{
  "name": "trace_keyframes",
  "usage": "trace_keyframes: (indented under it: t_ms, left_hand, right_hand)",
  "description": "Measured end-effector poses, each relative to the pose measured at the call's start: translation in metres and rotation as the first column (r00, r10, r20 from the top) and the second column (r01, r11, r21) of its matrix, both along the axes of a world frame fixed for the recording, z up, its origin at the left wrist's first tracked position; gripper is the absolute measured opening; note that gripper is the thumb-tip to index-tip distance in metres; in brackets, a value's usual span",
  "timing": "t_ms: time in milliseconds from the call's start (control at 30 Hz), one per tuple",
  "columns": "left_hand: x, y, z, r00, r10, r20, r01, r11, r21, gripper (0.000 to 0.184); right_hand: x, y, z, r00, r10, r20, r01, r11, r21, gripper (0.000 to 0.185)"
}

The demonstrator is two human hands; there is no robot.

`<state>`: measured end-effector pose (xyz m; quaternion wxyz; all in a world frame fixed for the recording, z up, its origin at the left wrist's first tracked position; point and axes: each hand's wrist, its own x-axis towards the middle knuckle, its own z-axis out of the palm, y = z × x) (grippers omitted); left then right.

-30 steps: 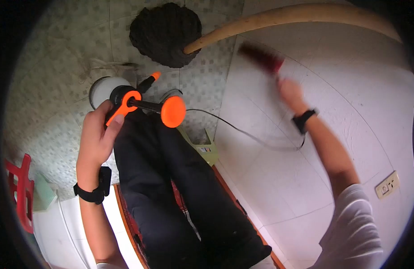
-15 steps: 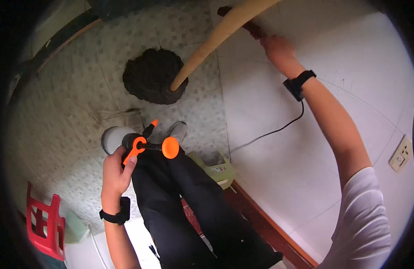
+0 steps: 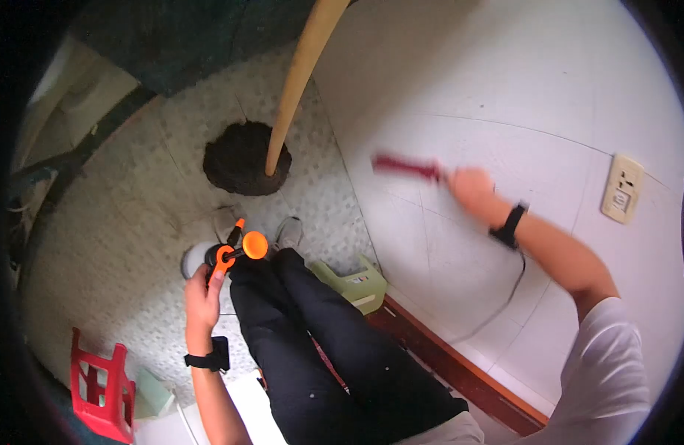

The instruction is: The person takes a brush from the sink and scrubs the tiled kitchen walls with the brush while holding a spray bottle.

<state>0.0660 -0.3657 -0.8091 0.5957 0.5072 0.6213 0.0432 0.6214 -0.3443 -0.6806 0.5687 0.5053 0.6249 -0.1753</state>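
My left hand (image 3: 202, 295) is closed around the orange handle of a pump spray bottle (image 3: 201, 256). The bottle has a whitish body, a black neck and a round orange plunger knob, and sits beside my left knee. My right hand (image 3: 472, 194) is closed on one end of a long dark-red tool (image 3: 402, 166). Motion smears the tool, so its exact kind is unclear. It points left in front of the white tiled wall (image 3: 460, 148); whether it touches the wall I cannot tell.
A pale wooden pole (image 3: 301, 67) rises from a dark, rough, round mass (image 3: 242, 159) on the tiled floor. A green stool (image 3: 357, 285) stands by the wall, a red stool (image 3: 101, 393) at lower left. A socket (image 3: 622, 189) is on the wall. A cable (image 3: 509, 300) hangs from my right wrist.
My right hand has come down along the wall with the dark-red tool. My view has shifted, and the spray bottle remains in my left hand.
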Motion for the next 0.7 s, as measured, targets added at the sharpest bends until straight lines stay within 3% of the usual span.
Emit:
trace_keyframes:
  t_ms: [67,167,233,300,367,400,467,533,567,600,633,667,700]
  left_hand:
    - [-0.001,0.007,0.003,1.000,-0.012,-0.008,0.012,1.000,0.000,0.042]
    - [0.002,0.005,0.013,0.996,0.045,0.071,-0.043,0.999,-0.030,0.039]
    - [0.002,0.005,0.014,0.998,0.012,0.069,-0.011,1.000,-0.021,0.040]
    - [0.004,0.009,0.022,0.997,-0.029,0.066,0.030,1.000,-0.003,0.041]
    - [0.007,0.017,0.033,0.993,-0.096,0.071,0.084,0.985,0.153,0.041]
    - [0.001,0.015,0.034,0.994,-0.076,0.079,0.064,0.987,0.147,0.041]
    - [-0.003,0.013,0.033,0.993,-0.048,0.105,0.037,0.994,0.098,0.039]
    - [-0.006,0.003,0.018,0.979,0.040,0.199,-0.050,0.998,0.043,0.037]
    - [-0.002,0.008,0.025,0.972,0.092,0.216,-0.087,0.996,-0.034,0.036]
    - [0.001,0.012,0.035,0.963,0.150,0.224,-0.127,0.986,-0.112,0.036]
    - [0.000,0.010,0.033,0.950,0.215,0.229,-0.181,0.970,-0.161,0.038]
    - [-0.004,0.009,0.026,0.967,0.166,0.194,-0.138,0.979,-0.147,0.038]
    - [-0.004,0.007,0.020,0.971,0.148,0.189,-0.120,0.981,-0.151,0.037]
  right_hand:
    - [0.003,0.102,-0.001,0.988,0.153,-0.021,-0.128,0.887,0.444,0.056]
    - [-0.014,0.162,0.040,0.989,0.135,-0.064,-0.059,0.749,0.660,0.060]
    - [-0.010,0.098,0.015,0.964,0.253,0.078,-0.256,0.809,0.529,0.059]
    - [-0.001,-0.007,0.010,0.985,0.172,-0.021,-0.171,0.984,0.043,0.056]
    - [-0.010,-0.084,0.039,0.995,0.078,-0.066,-0.090,0.977,-0.193,0.025]
    - [-0.006,-0.113,0.048,0.992,0.052,-0.116,-0.077,0.972,-0.222,0.019]
    - [-0.015,-0.099,0.071,1.000,-0.007,-0.026,-0.001,0.957,-0.291,0.023]
    - [-0.003,-0.031,0.097,0.998,-0.039,0.048,0.041,0.998,-0.041,0.037]
    - [-0.002,0.015,0.108,0.996,0.079,-0.040,-0.075,0.993,0.088,0.051]
    - [-0.011,0.063,0.110,0.994,0.109,-0.004,-0.107,0.979,0.174,0.055]
    - [-0.027,0.111,0.114,0.987,0.162,-0.016,-0.148,0.932,0.331,0.060]
    - [-0.032,0.151,0.105,0.971,0.226,-0.074,-0.161,0.857,0.490,0.062]
    - [-0.041,0.179,0.094,0.960,0.277,-0.049,-0.208,0.818,0.536,0.062]
